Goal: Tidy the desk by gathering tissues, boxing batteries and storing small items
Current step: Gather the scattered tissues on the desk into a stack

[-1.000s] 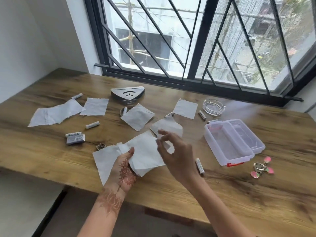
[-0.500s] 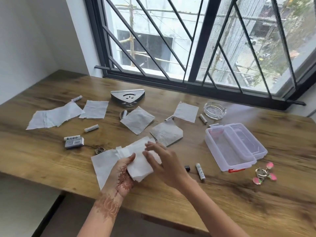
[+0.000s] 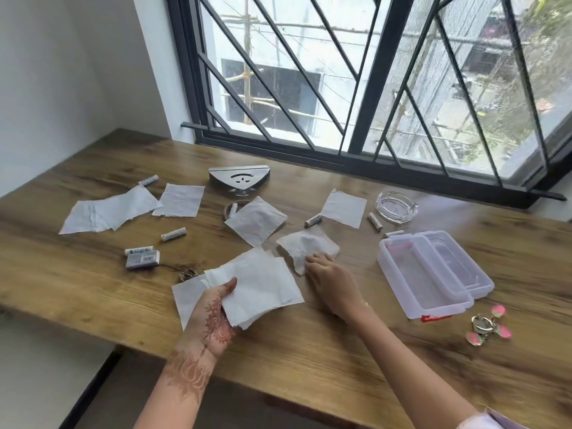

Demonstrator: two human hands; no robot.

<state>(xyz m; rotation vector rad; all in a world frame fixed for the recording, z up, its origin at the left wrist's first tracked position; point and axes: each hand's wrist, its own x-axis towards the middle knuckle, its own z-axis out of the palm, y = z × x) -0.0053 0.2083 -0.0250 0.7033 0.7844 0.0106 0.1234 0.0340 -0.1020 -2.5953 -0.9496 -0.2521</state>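
Note:
My left hand (image 3: 216, 317) grips a stack of white tissues (image 3: 260, 283) just above the wooden desk (image 3: 309, 360). My right hand (image 3: 331, 280) rests fingers-down on a crumpled tissue (image 3: 305, 246) lying on the desk; whether it pinches the tissue is unclear. More tissues lie at the left (image 3: 108, 209), beside that one (image 3: 179, 199), in the middle (image 3: 255, 219) and toward the back (image 3: 343, 209). White batteries are scattered about: one (image 3: 173, 234), another (image 3: 313, 220), a third (image 3: 375, 221). A clear plastic box (image 3: 424, 274) stands open at the right.
A battery pack (image 3: 142, 258) lies left of the tissues. A metal tissue holder (image 3: 238, 179) and a glass ashtray (image 3: 396, 205) stand near the window. A pink keychain (image 3: 489, 326) lies right of the box. A hair clip (image 3: 187, 274) sits by my left hand.
My right hand left the stack in my left hand and reached forward onto the crumpled tissue. The view shifted slightly.

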